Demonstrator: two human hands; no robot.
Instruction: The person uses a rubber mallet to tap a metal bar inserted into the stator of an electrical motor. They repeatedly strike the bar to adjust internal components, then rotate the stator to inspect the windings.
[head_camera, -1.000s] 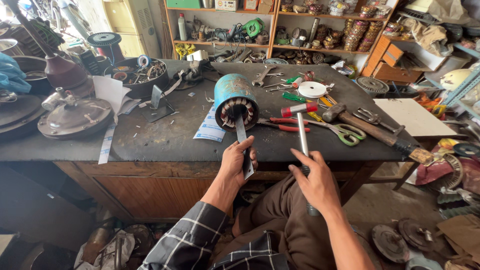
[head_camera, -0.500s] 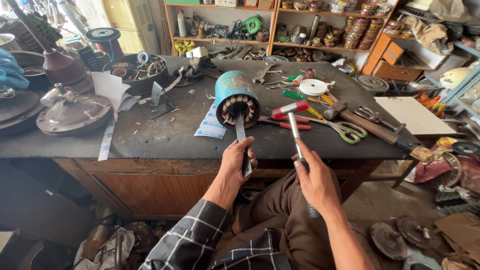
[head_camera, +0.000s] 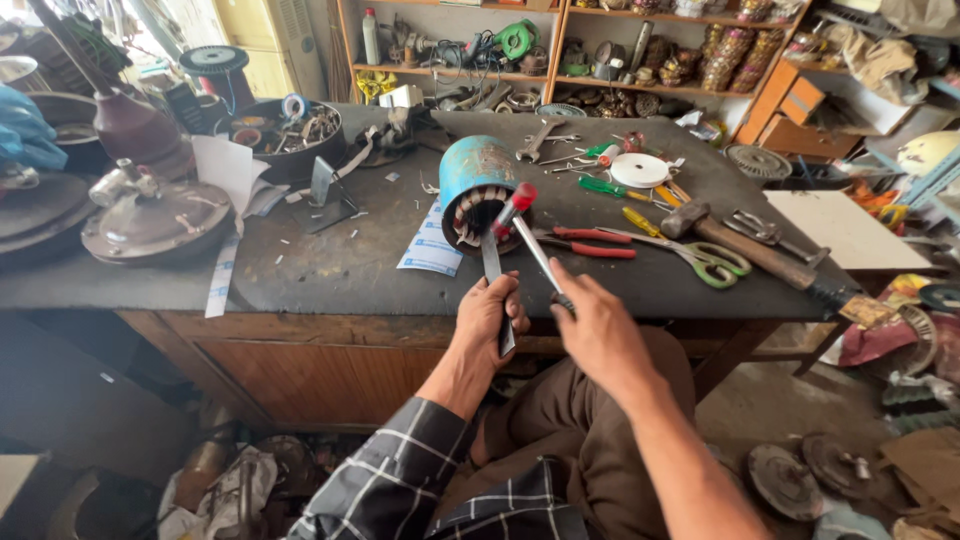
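Scene: a cluttered workshop seen from above the worker's own hands, at a dark bench with a wooden front.
Motor part: a blue, rusty round motor housing lies on its side near the bench's front edge, its open end facing the worker, copper windings showing inside.
Left hand: the left hand is closed in a fist around a flat metal bar, which points up and away so its far end sits at the lower edge of the housing's opening.
Right hand: the right hand is closed around the thin metal handle of a small hammer; its red head is raised just in front of the opening, beside the bar's far end.
Doing it well: judging by this grip, the bar needs to stay pressed against the winding slot and in line with it, so a blow drives along the bar and not across the copper. Short, light taps look safer than a full swing, since the housing rests loose on the bench and could roll.
Nearby: red-handled pliers and green-handled scissors lie just right of the housing, a larger wooden-handled hammer beyond them, and a printed paper lies partly under the housing.
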